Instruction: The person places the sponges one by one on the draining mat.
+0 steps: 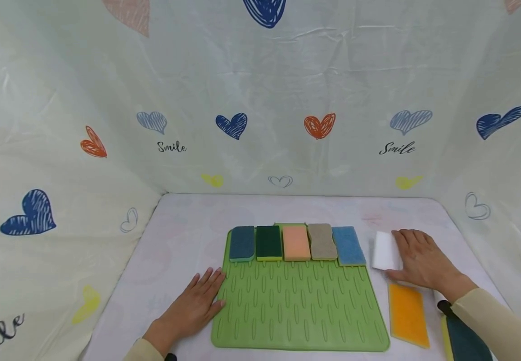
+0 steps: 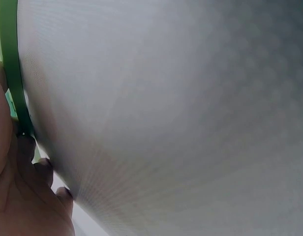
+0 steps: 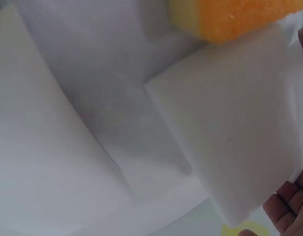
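My right hand [image 1: 424, 260] grips a white sponge [image 1: 383, 251] to the right of a green ribbed mat [image 1: 296, 311]. In the right wrist view, the thumb and the fingers [image 3: 284, 209] are on opposite sides of this block. With fingers extended, my left hand [image 1: 194, 303] touches the mat's left edge. Along the mat's back edge runs a row of sponges: dark blue [image 1: 242, 243], dark green [image 1: 269, 243], pink [image 1: 296, 243], grey-brown [image 1: 322, 241] and light blue [image 1: 349, 245].
An orange sponge [image 1: 408, 313] lies right of the mat. Nearer the front, a dark green sponge [image 1: 468, 338] is partly under the right sleeve. A second white block [image 3: 38, 137] appears in the right wrist view. A heart-printed sheet [image 1: 278, 90] surrounds the white table [image 1: 197, 225].
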A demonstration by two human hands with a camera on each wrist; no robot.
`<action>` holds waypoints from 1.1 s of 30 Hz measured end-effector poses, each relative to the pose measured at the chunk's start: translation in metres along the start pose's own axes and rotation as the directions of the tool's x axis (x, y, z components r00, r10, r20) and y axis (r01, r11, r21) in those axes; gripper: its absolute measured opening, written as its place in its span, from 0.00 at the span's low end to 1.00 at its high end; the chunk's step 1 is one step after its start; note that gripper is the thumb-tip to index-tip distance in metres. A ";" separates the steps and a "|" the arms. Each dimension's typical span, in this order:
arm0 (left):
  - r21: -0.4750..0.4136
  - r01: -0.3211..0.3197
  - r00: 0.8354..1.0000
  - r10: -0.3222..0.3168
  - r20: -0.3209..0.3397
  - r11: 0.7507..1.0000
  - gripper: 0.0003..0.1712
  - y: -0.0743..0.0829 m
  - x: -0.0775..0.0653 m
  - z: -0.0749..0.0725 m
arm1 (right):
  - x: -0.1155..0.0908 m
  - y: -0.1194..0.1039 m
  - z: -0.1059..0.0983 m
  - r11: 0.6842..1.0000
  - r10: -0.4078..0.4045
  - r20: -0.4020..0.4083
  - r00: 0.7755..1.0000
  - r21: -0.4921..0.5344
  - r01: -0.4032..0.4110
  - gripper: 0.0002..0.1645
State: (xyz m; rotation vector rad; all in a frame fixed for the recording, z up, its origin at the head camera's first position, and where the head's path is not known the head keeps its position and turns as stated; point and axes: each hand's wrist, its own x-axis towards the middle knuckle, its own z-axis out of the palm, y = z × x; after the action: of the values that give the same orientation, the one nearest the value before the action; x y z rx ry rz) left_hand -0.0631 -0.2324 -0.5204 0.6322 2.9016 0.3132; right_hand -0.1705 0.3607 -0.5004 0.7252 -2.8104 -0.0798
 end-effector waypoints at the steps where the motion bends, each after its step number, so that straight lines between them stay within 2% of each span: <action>1: -0.002 -0.002 1.000 0.002 -0.001 1.000 0.40 0.000 0.000 0.000 | 0.002 0.000 -0.001 1.000 -0.015 -0.038 0.999 -0.021 0.015 0.64; 3: -0.007 -0.001 1.000 0.001 0.000 1.000 0.40 -0.001 0.000 -0.001 | 0.005 0.001 -0.003 0.999 -0.030 -0.088 0.996 -0.048 0.026 0.63; 6: -0.003 0.002 1.000 -0.002 0.007 1.000 0.40 -0.001 -0.001 -0.002 | 0.009 -0.002 -0.005 0.998 -0.026 -0.117 0.993 -0.061 0.019 0.61; 10: 0.002 -0.004 1.000 0.004 -0.003 1.000 0.40 -0.001 -0.001 -0.002 | 0.015 -0.009 -0.009 1.000 0.003 -0.112 0.994 -0.030 -0.006 0.59; 17: -0.012 -0.021 0.998 0.020 -0.066 1.000 0.40 -0.003 -0.002 0.004 | 0.021 -0.021 -0.011 0.998 0.055 -0.091 0.994 0.039 -0.052 0.58; 26: -0.005 0.003 1.000 -0.003 0.006 1.000 0.40 -0.001 -0.002 -0.003 | 0.032 -0.036 -0.020 0.999 0.037 -0.129 0.991 0.040 -0.032 0.61; 33: -0.015 -0.006 1.000 0.006 0.010 1.000 0.40 -0.002 -0.001 -0.004 | 0.048 -0.056 -0.029 0.999 -0.027 -0.184 0.983 0.041 0.036 0.62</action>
State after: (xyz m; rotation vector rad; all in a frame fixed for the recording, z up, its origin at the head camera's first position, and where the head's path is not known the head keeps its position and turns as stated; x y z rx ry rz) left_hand -0.0637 -0.2349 -0.5171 0.6382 2.8855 0.3308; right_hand -0.1777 0.2885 -0.4683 0.7465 -2.6332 0.0423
